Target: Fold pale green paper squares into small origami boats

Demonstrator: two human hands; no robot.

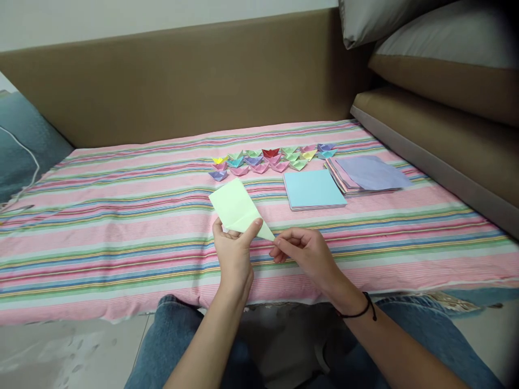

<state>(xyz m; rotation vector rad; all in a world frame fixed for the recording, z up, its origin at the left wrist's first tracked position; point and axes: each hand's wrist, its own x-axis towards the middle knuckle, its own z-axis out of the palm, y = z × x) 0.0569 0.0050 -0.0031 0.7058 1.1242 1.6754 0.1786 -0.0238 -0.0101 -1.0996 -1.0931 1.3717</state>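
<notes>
A pale green sheet of paper (235,202), folded along its lower side, is held up over the striped cloth. My left hand (235,243) grips its lower edge, thumb on top and fingers behind. With thumb and forefinger, my right hand (302,248) pinches the pointed right corner of the same sheet. Beyond the hands stand several small folded paper boats (259,160) in rows, in many colours. A stack of square paper with light blue on top (314,189) lies just past my right hand.
Beside the blue stack is a looser pile of coloured paper topped with purple (371,173). The striped cloth (121,227) covers the seat up to a brown backrest (194,81). Cushions (441,135) are piled at the right. A white cable (30,151) hangs at the left.
</notes>
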